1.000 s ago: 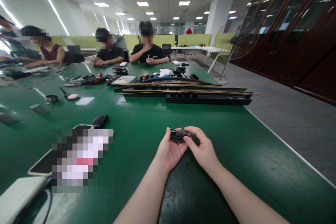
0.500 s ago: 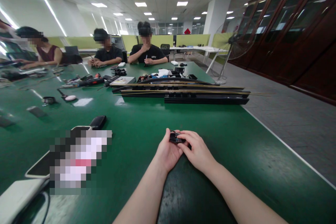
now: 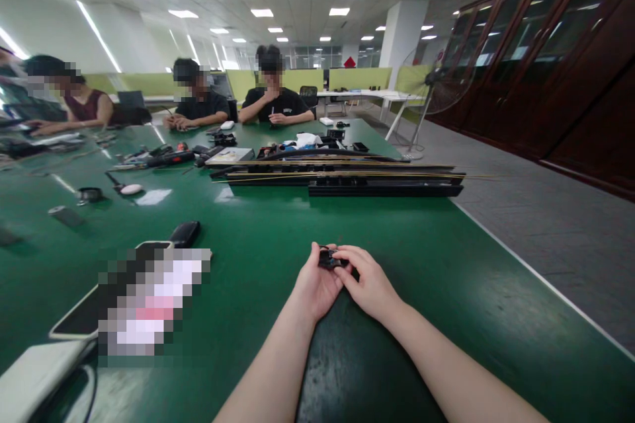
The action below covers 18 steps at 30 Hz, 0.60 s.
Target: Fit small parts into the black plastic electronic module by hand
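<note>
A small black plastic part [image 3: 327,258], too small to name more exactly, lies between my two hands above the green table [image 3: 258,231]. My left hand [image 3: 317,284] cradles it from below and the left, the thumb up along its side. From the right, my right hand [image 3: 364,274] closes its fingertips on the part's right end. Those fingers cover some of the part. Both forearms reach in from the bottom of the view.
Long black rails [image 3: 387,188] with thin brass-coloured rods lie across the table ahead. At left are a framed black panel [image 3: 79,314], a dark rounded object [image 3: 186,233] and a white box [image 3: 37,370] with a cable. Three people sit opposite. A fan [image 3: 429,82] stands right.
The whole scene has shifted slightly left in view as my head turns a little. Both hands keep nearly the same hold on the black part.
</note>
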Available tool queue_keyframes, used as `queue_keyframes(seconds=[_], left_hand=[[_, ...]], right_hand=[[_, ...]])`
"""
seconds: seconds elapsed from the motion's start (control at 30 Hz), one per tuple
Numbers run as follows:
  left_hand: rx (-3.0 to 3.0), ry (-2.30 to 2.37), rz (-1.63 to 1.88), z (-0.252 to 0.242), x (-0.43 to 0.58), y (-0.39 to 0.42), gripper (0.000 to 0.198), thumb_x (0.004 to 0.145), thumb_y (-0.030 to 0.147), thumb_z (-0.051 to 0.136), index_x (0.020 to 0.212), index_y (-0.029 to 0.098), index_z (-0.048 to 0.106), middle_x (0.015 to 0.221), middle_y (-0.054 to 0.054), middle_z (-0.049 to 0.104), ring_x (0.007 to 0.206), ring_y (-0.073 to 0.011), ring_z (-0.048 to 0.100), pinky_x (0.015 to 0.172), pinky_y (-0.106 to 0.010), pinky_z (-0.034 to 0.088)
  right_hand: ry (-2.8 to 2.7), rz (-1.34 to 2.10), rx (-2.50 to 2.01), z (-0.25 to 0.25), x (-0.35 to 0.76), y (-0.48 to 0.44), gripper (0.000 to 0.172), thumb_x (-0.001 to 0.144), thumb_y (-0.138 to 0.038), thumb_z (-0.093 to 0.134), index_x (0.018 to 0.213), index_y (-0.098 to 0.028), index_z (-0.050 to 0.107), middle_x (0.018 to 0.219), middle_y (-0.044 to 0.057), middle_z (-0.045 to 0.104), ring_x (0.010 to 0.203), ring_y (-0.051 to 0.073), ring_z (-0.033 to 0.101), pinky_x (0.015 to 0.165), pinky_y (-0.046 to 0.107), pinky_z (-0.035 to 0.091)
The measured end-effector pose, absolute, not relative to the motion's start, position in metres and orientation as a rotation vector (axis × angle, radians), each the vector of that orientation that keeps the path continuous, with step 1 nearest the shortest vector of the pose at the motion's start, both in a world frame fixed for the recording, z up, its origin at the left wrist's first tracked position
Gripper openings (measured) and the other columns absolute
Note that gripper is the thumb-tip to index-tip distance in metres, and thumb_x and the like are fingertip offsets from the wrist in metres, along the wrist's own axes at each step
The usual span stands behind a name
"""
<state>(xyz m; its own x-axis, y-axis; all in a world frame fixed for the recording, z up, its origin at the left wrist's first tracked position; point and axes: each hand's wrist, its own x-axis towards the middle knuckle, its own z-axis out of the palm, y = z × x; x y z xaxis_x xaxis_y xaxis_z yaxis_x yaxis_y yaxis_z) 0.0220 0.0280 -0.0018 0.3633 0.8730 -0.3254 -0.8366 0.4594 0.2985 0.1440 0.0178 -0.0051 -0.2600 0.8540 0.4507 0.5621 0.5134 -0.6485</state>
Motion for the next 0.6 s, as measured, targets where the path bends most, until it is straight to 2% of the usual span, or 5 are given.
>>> queue_keyframes(seconds=[0.17,0.37,0.6], left_hand=[[0.106,0.467,1.107,-0.0030,0.0223,0.0285,0.036,0.086,0.040,0.034,0.076,0.013,0.055,0.076,-0.006,0.059,0.068,-0.0134,0.058,0.060,-0.024,0.049],[0.110,0.440,1.153,-0.0051,0.0227,0.0283,0.034,0.087,0.037,0.033,0.076,0.013,0.054,0.075,-0.004,0.058,0.065,-0.0094,0.057,0.057,-0.019,0.047],[0.118,0.425,1.166,-0.0054,0.0231,0.0252,0.037,0.088,0.038,0.029,0.072,0.015,0.052,0.070,-0.001,0.055,0.062,-0.0074,0.054,0.055,-0.017,0.045]], right_hand=[[-2.003,0.400,-1.123,-0.0066,0.1409,0.0154,0.026,0.081,-0.016,0.046,0.105,-0.023,0.054,0.111,0.008,0.055,0.107,0.020,0.048,0.094,0.040,0.040],[-2.030,0.301,-1.099,-0.0131,0.1371,0.0138,0.028,0.082,-0.013,0.041,0.107,-0.019,0.051,0.114,0.010,0.054,0.110,0.020,0.046,0.096,0.041,0.038],[-2.001,0.403,-1.076,-0.0101,0.1338,0.0108,0.027,0.078,-0.010,0.044,0.102,-0.018,0.056,0.115,0.010,0.055,0.111,0.020,0.046,0.099,0.041,0.034]])
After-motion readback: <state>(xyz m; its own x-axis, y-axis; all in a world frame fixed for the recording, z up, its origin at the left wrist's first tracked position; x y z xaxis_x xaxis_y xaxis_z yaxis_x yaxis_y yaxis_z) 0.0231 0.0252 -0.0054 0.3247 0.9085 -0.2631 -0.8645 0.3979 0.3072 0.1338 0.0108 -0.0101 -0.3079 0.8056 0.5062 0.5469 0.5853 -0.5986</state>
